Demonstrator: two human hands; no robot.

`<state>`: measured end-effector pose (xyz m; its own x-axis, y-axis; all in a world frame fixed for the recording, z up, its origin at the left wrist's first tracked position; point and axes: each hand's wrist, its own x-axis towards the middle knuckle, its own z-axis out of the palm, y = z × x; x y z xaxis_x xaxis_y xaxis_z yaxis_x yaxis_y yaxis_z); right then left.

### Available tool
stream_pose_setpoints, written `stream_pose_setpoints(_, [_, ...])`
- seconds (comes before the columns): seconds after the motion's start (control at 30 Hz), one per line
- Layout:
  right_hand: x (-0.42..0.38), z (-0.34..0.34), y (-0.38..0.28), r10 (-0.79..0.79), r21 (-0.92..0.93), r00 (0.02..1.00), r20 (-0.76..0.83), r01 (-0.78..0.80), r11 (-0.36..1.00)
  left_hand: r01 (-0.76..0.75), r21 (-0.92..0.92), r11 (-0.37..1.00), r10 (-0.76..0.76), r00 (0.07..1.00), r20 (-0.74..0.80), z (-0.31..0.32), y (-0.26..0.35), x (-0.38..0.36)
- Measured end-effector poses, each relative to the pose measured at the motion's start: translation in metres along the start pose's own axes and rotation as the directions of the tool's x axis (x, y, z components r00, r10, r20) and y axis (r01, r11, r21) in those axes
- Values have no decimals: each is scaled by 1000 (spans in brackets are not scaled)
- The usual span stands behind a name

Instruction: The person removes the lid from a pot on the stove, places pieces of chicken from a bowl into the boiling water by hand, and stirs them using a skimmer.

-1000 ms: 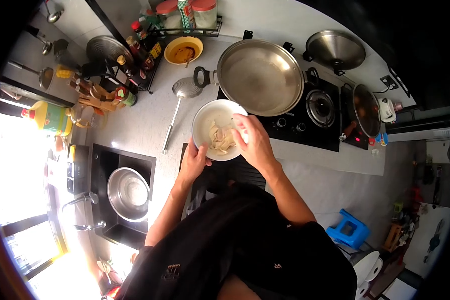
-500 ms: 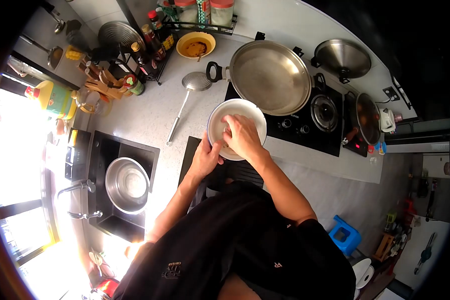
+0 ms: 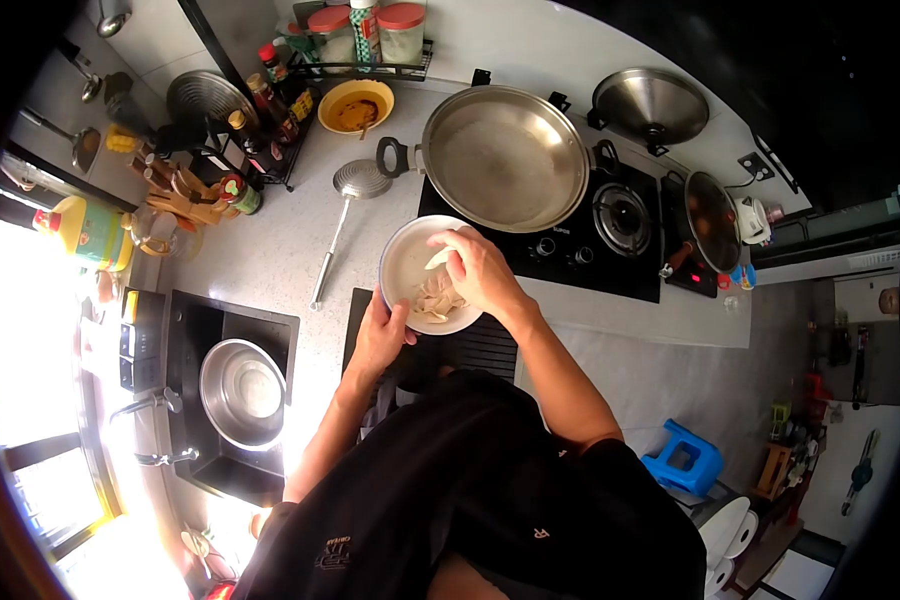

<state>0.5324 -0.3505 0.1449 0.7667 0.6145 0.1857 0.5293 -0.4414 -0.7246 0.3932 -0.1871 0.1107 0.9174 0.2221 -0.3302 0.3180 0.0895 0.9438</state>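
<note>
A white bowl with a dark rim is tilted toward me, in front of the stove. My left hand grips it at its lower left side, thumb over the rim. Pale thin food slices lie bunched at the bowl's near side. Over the bowl, my right hand pinches one pale slice between thumb and fingers. Just beyond the hands, a wide steel wok sits on the left burner, its inside bare.
A long-handled skimmer lies on the counter, with a yellow bowl of sauce behind it. Bottles and jars stand by the wall rack. At left, a steel basin sits in the black sink. A lidded pan stands far right.
The bowl has tipped toward me, bringing the slices into view at its near side. My right fingers have lifted slightly with a slice in them. The whole view has shifted a little.
</note>
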Motion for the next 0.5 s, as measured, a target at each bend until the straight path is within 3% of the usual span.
stream_pose_setpoints(0.33, [-10, -5, 8, -1, -255, 994, 114, 30, 967, 8, 2, 1000, -8, 1000, 11, 7, 3, 5])
stream_pose_setpoints(0.5, [-10, -7, 11, 36, -254, 983, 178, 10, 967, -14, 6, 1000, 14, 1000, 19, 10, 4, 6])
